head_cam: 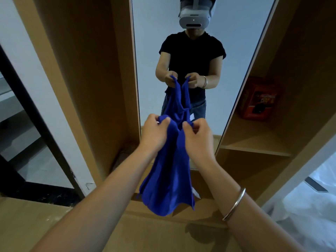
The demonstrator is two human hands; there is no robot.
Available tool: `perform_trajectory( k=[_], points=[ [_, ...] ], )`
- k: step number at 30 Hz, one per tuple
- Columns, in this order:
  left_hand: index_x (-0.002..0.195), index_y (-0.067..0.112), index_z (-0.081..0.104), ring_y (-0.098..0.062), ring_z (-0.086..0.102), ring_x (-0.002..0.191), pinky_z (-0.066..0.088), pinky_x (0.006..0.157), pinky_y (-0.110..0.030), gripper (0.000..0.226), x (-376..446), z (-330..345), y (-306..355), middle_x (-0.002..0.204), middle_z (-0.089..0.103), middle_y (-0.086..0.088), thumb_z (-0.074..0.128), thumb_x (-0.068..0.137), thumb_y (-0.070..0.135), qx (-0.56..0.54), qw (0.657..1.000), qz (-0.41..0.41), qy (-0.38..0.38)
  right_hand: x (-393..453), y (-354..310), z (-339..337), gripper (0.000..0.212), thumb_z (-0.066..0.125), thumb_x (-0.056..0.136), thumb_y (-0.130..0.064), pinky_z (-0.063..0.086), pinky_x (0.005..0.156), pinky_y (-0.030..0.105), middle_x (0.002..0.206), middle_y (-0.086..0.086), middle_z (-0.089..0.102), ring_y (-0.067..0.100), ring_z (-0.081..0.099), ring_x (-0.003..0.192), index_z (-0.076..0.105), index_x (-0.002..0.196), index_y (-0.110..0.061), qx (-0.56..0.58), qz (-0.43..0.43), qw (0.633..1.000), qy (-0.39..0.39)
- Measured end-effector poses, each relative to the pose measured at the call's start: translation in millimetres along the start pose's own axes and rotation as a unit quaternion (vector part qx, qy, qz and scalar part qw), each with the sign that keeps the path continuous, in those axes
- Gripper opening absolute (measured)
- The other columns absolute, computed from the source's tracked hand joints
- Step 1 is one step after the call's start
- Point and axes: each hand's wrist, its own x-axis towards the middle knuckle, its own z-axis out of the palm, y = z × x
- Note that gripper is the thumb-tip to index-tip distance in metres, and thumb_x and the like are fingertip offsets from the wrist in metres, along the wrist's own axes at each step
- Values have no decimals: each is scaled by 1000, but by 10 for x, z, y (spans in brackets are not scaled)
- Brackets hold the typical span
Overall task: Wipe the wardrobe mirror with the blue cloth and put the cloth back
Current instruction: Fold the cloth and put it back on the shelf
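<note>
Both hands, left hand (154, 132) and right hand (197, 136), pinch the hanging blue cloth (168, 179) by its top edge before the wardrobe mirror (151, 60).

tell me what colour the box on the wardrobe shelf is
The cardboard box on the right wooden shelf is red-orange, seen in the head view.

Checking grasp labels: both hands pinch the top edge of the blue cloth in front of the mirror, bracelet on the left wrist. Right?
Not quite. The bracelet is on the right wrist, not the left; the head view shows it. The rest holds: the left hand and the right hand both pinch the top edge of the cloth, which hangs in front of the mirror.
</note>
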Motion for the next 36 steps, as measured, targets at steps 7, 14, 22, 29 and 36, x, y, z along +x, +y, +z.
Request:
perform_trajectory(
  k=[7,14,22,29,36],
  points=[
    [108,11,54,-19,67,89,55,79,-29,22,-169,-77,63,99,69,-7,58,90,24,-124,986,21,-112,-138,-56,74,34,35,99,-39,46,88,29,103,-8,60,4,56,97,60,107,-17,147,70,980,-119],
    [106,16,57,-13,67,89,55,78,-23,19,-97,-200,-14,97,69,-1,53,91,4,-204,969,24,-138,-5,-6,-283,48,28,96,-46,32,105,41,121,4,60,17,50,123,54,123,-15,476,191,822,-247],
    [99,18,60,-12,61,91,49,85,-23,25,-32,-227,60,98,64,-1,38,98,5,-301,944,-23,-135,250,416,-347,74,71,79,-33,35,105,36,132,-2,48,17,46,122,35,141,-16,185,156,961,-138],
    [99,15,59,-14,59,80,47,77,-25,19,91,-300,42,89,63,-2,41,98,10,-290,951,-31,-100,225,555,-323,48,77,69,-35,53,88,34,113,0,66,20,62,106,60,111,-18,196,125,923,-306],
    [104,18,53,-7,54,79,40,67,-18,19,134,-480,-189,90,58,5,37,100,26,54,992,101,-61,246,227,-468,15,54,93,-24,48,61,11,82,-9,67,2,62,74,68,89,-18,-44,-77,980,-181]
  ],
)
